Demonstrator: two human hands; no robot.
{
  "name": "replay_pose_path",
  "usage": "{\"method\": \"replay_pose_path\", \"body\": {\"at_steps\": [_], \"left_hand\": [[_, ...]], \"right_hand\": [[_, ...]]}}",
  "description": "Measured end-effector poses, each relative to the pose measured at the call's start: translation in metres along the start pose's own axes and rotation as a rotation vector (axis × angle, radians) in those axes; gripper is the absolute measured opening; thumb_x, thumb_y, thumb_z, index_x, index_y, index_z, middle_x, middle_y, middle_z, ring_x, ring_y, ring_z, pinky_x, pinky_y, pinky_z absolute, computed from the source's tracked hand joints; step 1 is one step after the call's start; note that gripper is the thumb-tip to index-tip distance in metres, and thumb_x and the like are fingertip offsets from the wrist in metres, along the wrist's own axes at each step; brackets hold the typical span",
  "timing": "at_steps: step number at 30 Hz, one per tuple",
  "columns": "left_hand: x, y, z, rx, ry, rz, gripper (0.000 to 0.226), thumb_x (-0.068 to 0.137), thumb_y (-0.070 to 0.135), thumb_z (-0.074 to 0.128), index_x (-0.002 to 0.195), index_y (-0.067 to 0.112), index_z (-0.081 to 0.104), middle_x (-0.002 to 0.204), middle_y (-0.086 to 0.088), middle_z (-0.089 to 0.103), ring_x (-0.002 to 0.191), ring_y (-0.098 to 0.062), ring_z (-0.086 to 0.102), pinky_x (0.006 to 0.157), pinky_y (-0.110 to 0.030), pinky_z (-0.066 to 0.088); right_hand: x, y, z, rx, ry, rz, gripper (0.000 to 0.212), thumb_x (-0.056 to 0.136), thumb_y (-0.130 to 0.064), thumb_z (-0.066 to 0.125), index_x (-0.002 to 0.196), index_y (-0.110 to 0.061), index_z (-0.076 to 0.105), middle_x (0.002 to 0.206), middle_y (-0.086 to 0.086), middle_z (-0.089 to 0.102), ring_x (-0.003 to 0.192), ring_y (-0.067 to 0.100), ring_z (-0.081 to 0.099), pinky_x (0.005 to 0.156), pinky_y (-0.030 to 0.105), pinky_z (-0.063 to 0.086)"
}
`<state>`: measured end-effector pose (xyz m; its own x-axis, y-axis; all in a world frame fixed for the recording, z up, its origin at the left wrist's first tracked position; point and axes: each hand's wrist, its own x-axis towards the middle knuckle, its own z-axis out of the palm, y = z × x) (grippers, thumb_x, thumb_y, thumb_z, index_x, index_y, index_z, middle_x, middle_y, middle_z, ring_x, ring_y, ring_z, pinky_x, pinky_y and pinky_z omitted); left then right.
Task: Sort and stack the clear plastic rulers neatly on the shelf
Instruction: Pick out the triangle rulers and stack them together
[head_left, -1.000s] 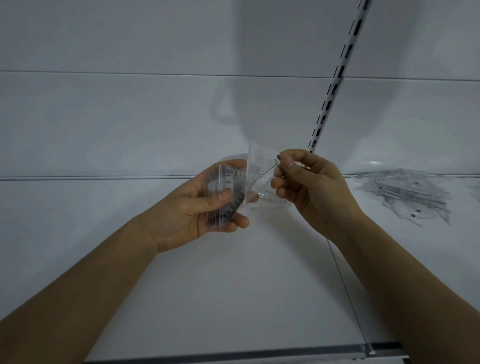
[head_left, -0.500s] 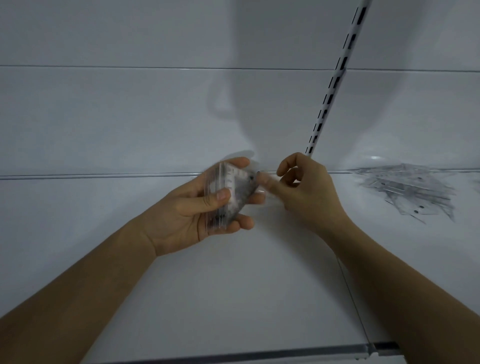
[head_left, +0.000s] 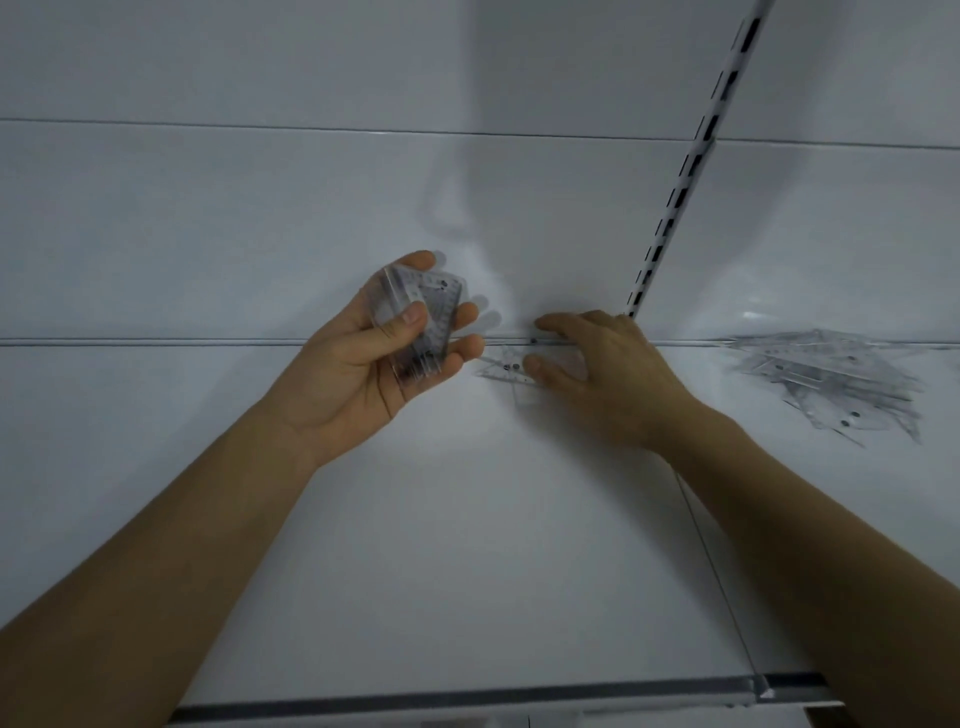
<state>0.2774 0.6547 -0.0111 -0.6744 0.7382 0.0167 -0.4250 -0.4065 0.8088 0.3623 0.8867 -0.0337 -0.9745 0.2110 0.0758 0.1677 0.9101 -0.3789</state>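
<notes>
My left hand (head_left: 363, 358) grips a small stack of clear plastic rulers (head_left: 415, 322), thumb across the front, held upright above the white shelf (head_left: 467, 519). My right hand (head_left: 597, 364) is palm down on the shelf near the back wall, its fingertips and thumb touching clear triangular rulers (head_left: 504, 366) that lie flat there. A loose heap of clear rulers (head_left: 831, 379) lies on the shelf to the right, apart from both hands.
A slotted metal upright (head_left: 691, 166) runs up the white back wall behind my right hand. The shelf's metal front edge (head_left: 467, 701) crosses the bottom of the view. A thin seam splits the shelf under my right forearm.
My right hand left the stack in my left hand and moved down to the shelf, now touching rulers lying near the back wall. My left hand rose slightly with its stack.
</notes>
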Motion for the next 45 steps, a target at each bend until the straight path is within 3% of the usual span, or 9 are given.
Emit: {"method": "replay_pose_path", "body": {"at_steps": [2, 6, 12, 15, 20, 28, 33, 39, 45], "left_hand": [[0.000, 0.003, -0.002, 0.004, 0.014, -0.001, 0.042, 0.093, 0.010, 0.049, 0.131, 0.024, 0.057, 0.121, -0.019, 0.067, 0.093, -0.028, 0.073, 0.074, -0.028, 0.061], [-0.001, 0.007, -0.004, 0.038, 0.007, 0.005, 0.043, 0.093, 0.009, 0.049, 0.133, 0.024, 0.055, 0.122, -0.019, 0.067, 0.092, -0.028, 0.073, 0.076, -0.029, 0.061], [-0.001, 0.008, -0.009, 0.091, -0.041, -0.006, 0.047, 0.095, 0.008, 0.046, 0.139, 0.023, 0.050, 0.123, -0.019, 0.066, 0.091, -0.028, 0.072, 0.074, -0.028, 0.061], [-0.001, 0.010, -0.012, 0.098, -0.052, -0.003, 0.046, 0.096, 0.009, 0.045, 0.139, 0.025, 0.051, 0.123, -0.018, 0.066, 0.091, -0.026, 0.072, 0.074, -0.028, 0.061], [-0.002, 0.015, -0.015, 0.091, -0.033, 0.010, 0.045, 0.094, 0.011, 0.046, 0.135, 0.027, 0.057, 0.123, -0.018, 0.067, 0.089, -0.024, 0.073, 0.073, -0.026, 0.061], [-0.002, 0.010, -0.014, 0.067, -0.097, -0.021, 0.049, 0.089, 0.014, 0.061, 0.136, 0.027, 0.058, 0.126, -0.020, 0.065, 0.090, -0.026, 0.073, 0.075, -0.028, 0.061], [-0.004, -0.002, -0.010, 0.001, -0.164, -0.086, 0.058, 0.085, 0.017, 0.071, 0.140, 0.028, 0.055, 0.133, -0.021, 0.062, 0.094, -0.026, 0.072, 0.077, -0.029, 0.061], [0.004, -0.029, 0.030, 0.048, -0.159, -0.201, 0.051, 0.087, 0.012, 0.059, 0.137, 0.024, 0.057, 0.126, -0.023, 0.065, 0.090, -0.033, 0.073, 0.070, -0.030, 0.062], [0.023, -0.037, 0.063, 0.055, -0.214, -0.276, 0.049, 0.088, 0.012, 0.060, 0.136, 0.023, 0.059, 0.126, -0.024, 0.066, 0.091, -0.033, 0.073, 0.068, -0.030, 0.062]], "right_hand": [[0.005, -0.013, -0.001, -0.071, -0.032, 0.045, 0.062, 0.093, -0.070, 0.038, 0.141, -0.032, 0.051, 0.135, 0.005, 0.057, 0.124, 0.034, 0.048, 0.104, 0.051, 0.043], [0.015, -0.027, 0.004, -0.114, 0.033, 0.115, 0.047, 0.091, -0.055, 0.062, 0.128, -0.027, 0.060, 0.123, 0.006, 0.060, 0.117, 0.032, 0.053, 0.095, 0.043, 0.048], [0.016, -0.018, 0.007, 0.395, 0.118, 0.193, 0.056, 0.070, -0.030, 0.091, 0.117, -0.030, 0.061, 0.101, -0.009, 0.066, 0.084, 0.005, 0.061, 0.077, 0.024, 0.050], [0.012, -0.015, 0.011, 0.541, 0.185, 0.190, 0.052, 0.071, -0.015, 0.086, 0.113, -0.032, 0.060, 0.090, -0.008, 0.069, 0.067, -0.002, 0.057, 0.062, 0.016, 0.047], [0.013, -0.007, 0.003, 0.708, 0.230, 0.133, 0.039, 0.084, -0.005, 0.071, 0.113, -0.030, 0.064, 0.081, 0.003, 0.073, 0.066, 0.012, 0.062, 0.069, 0.032, 0.054], [0.010, -0.003, -0.022, 1.151, 0.084, 0.073, 0.022, 0.103, -0.003, 0.050, 0.118, -0.010, 0.064, 0.081, 0.010, 0.064, 0.069, 0.022, 0.057, 0.065, 0.032, 0.051], [-0.003, 0.013, -0.053, 1.005, 0.077, 0.082, 0.014, 0.100, -0.005, 0.058, 0.110, -0.008, 0.067, 0.083, 0.009, 0.069, 0.068, 0.024, 0.065, 0.067, 0.033, 0.055], [-0.054, 0.060, -0.078, 0.801, 0.143, 0.224, 0.014, 0.094, -0.004, 0.068, 0.107, -0.006, 0.068, 0.082, 0.013, 0.075, 0.070, 0.025, 0.070, 0.066, 0.031, 0.055], [-0.086, 0.142, -0.098, 0.565, 0.449, 0.562, 0.026, 0.083, -0.022, 0.083, 0.103, -0.015, 0.067, 0.078, 0.010, 0.077, 0.058, 0.015, 0.063, 0.052, 0.026, 0.048]]}}
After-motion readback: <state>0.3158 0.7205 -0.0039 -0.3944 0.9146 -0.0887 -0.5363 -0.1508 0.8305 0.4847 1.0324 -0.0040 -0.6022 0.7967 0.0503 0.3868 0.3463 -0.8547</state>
